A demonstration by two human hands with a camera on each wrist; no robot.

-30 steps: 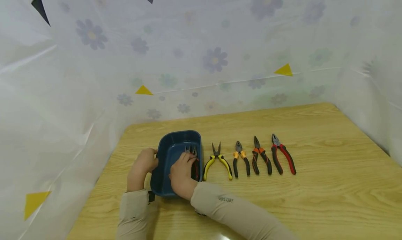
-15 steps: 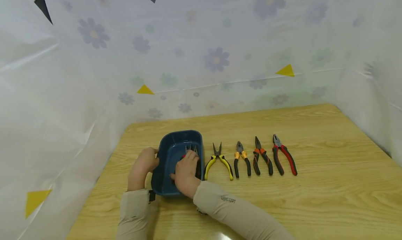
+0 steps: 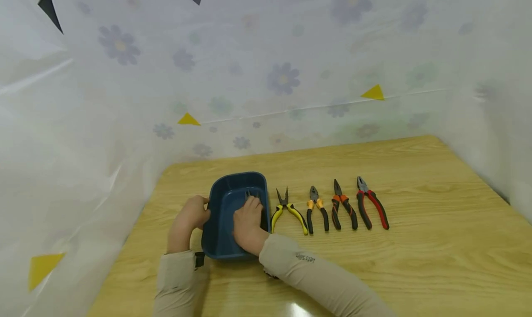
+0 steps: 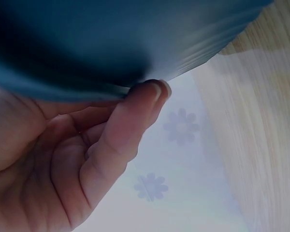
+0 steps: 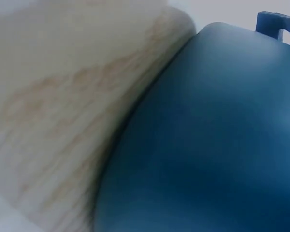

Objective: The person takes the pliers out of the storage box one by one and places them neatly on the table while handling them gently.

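Observation:
A deep blue plastic bin (image 3: 220, 250) stands on the wooden table. My left hand (image 3: 190, 218) holds its left side; in the left wrist view the fingers (image 4: 130, 113) bend up against the rim. Inside the bin, my right hand (image 3: 248, 222) lies along the right wall, on top of pliers (image 3: 248, 194) whose metal tips poke out past the knuckles. Their handles are hidden beneath it, and I cannot tell whether the fingers grip them. The right wrist view is filled by the bin's smooth wall (image 5: 203, 135) and the near side of the arm.
Right of the bin, pliers lie in a row, tips pointing away: yellow-and-black (image 3: 287, 211), small orange-and-black (image 3: 316, 208), orange-and-black long-nose (image 3: 342, 204) and red-and-black (image 3: 370, 201). White flowered sheeting (image 3: 282, 77) encloses the table's back and sides.
Inside the bin my right hand has shifted rightward to the wall, now covering most of the pliers that showed before. My left hand stays on the bin's side.

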